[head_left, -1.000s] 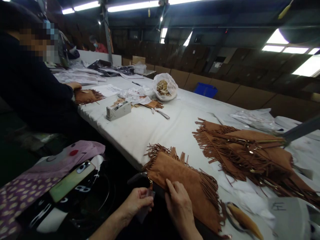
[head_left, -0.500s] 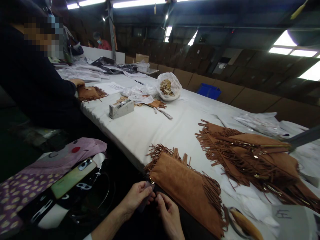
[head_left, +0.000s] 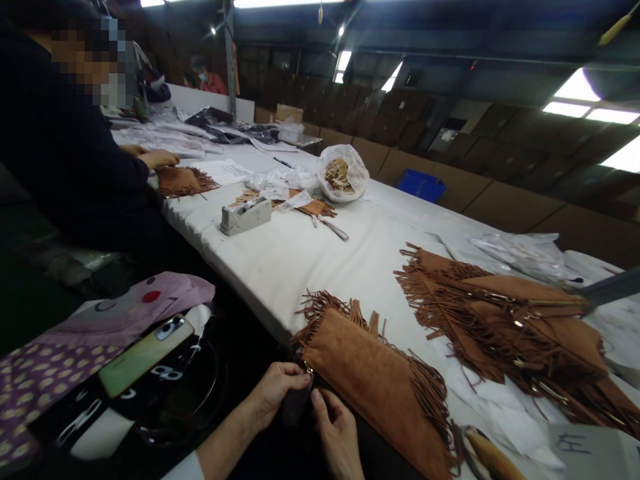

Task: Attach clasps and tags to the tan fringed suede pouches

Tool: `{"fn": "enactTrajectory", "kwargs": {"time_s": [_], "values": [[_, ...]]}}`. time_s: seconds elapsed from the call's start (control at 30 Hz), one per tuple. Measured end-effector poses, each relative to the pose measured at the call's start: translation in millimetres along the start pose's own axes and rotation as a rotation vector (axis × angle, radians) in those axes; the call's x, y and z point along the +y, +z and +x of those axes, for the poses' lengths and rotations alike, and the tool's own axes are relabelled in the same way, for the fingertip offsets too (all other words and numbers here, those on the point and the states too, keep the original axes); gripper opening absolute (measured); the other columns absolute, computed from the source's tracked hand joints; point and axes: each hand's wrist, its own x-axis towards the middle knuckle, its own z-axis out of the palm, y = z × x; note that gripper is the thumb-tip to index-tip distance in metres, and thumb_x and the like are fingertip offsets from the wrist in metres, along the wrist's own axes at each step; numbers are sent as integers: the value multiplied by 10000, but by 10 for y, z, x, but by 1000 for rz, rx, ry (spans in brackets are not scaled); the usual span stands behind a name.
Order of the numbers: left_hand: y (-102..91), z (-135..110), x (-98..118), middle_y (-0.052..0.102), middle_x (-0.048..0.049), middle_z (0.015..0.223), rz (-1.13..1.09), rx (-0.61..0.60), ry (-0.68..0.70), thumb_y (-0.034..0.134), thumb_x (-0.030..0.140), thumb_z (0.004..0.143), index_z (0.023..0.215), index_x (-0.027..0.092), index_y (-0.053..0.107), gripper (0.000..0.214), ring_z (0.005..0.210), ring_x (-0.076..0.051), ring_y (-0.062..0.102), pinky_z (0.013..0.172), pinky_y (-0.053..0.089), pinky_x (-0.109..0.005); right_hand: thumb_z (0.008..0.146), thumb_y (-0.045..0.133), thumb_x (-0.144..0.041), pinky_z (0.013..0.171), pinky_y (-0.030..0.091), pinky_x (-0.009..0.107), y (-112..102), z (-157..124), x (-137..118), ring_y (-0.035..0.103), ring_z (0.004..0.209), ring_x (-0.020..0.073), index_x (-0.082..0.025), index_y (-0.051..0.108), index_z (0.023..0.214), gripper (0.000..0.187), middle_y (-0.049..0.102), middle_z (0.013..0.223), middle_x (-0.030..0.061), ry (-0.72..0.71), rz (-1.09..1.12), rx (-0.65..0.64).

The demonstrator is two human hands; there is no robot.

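Note:
A brown suede bag with fringe (head_left: 370,380) lies slanted along the near edge of the table, partly over the edge. At its left corner sits a small gold zipper pull (head_left: 307,367). My left hand (head_left: 275,393) pinches at this pull with thumb and forefinger. A dark grey tag-like piece (head_left: 299,403) hangs just below those fingertips. Close beside it, my right hand (head_left: 337,427) is curled with thumb and fingers drawn together below the bag's edge; what they hold, if anything, is hidden.
More fringed bags (head_left: 500,320) are piled at the right. A tape dispenser (head_left: 246,215), a knife-like tool (head_left: 334,229) and a plastic bag of string (head_left: 343,175) stand farther back. At left, a co-worker (head_left: 75,153) handles another brown piece (head_left: 183,181). A phone (head_left: 145,357) lies nearby.
My left hand has shifted up slightly, to the gold pull, and the dark grey piece now hangs below the fingers. The co-worker's hands have moved over the brown piece.

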Motion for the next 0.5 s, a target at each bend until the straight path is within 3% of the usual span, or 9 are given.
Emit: {"fn": "enactTrajectory", "kwargs": {"time_s": [0.17, 0.27, 0.4, 0.5], "values": [[-16, -55, -136, 592, 22, 517, -99, 11, 37, 836, 381, 578, 645, 128, 638, 329, 436, -82, 493, 478, 360, -215, 684, 729, -521, 771, 526, 374, 109, 40, -107, 667, 798, 274, -108, 757, 922, 478, 734, 764, 105, 84, 91, -103], [-78, -87, -165, 616, 9, 583, -159, -67, 7, 833, 348, 608, 696, 129, 630, 311, 487, -84, 528, 488, 358, -198, 650, 764, -495, 786, 519, 371, 119, 49, -108, 666, 836, 283, -101, 751, 930, 483, 739, 834, 117, 110, 114, -134], [-175, -94, -114, 619, -12, 639, -225, -223, -102, 781, 353, 703, 767, 106, 651, 286, 537, -82, 552, 540, 393, -201, 660, 721, -567, 620, 494, 297, 64, 79, 5, 602, 626, 210, -119, 723, 691, 449, 645, 576, 37, 106, 78, -34], [-221, -76, -88, 587, 6, 610, -329, -282, -240, 718, 387, 774, 805, 98, 654, 297, 449, -38, 471, 490, 346, -184, 658, 690, -621, 456, 365, 243, 32, 115, 91, 424, 457, 118, -155, 568, 489, 511, 463, 431, -29, 148, 72, 113]]}}
